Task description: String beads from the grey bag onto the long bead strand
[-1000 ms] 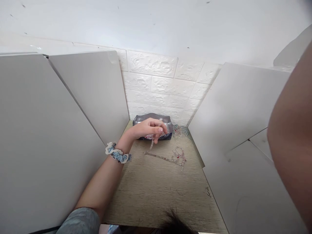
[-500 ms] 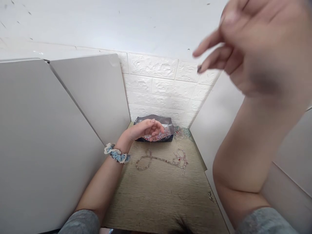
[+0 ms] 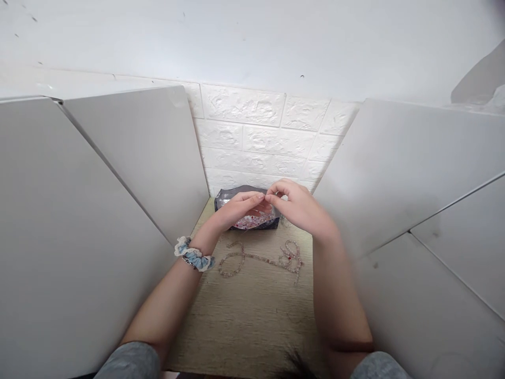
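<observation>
Left hand (image 3: 242,206) and right hand (image 3: 294,204) meet, fingertips narrowed, any held item indiscernible, by a dark, glossy, oblong pouch (image 3: 270,224); nearer, the loose, pale-pink beaded strand (image 3: 262,258) could tangle if a lowered hand snags it.

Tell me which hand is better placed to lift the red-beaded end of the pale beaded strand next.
Probably the right hand: in this view it sits almost directly beyond the small red bead, while the left hand sits farther left, nearer the other end of the strand.
</observation>
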Motion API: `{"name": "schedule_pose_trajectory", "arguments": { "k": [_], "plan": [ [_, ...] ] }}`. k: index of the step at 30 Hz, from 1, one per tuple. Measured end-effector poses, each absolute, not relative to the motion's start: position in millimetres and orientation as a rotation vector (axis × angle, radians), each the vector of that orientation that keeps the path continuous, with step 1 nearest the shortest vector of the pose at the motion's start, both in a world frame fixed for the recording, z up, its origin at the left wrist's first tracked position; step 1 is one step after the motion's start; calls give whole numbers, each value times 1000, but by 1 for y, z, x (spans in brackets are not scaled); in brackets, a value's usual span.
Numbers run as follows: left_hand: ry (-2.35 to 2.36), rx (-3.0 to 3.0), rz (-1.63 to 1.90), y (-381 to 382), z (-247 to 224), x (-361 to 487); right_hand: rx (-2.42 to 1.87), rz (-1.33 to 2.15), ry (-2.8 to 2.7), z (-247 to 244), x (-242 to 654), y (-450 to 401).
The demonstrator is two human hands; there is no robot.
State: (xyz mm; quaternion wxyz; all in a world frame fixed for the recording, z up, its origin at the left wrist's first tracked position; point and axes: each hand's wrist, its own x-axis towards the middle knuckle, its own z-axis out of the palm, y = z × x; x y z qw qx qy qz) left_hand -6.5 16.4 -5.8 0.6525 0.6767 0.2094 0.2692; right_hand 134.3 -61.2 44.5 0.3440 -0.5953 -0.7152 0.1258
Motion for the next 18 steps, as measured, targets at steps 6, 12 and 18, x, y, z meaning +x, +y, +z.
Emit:
{"name": "schedule_pose_trajectory", "arguments": {
  "k": [6, 12, 18],
  "plan": [
    [572, 1542, 734, 15, -6, 1, -1631, 267, -1755, 30, 135, -49],
    [660, 1457, 885, 14, -15, 3, -1642, 259, -1736, 28, 136, -48],
    [916, 1311, 1124, -4, -42, -1, -1550, 176, -1607, 38, 140, -60]
  ]
}}
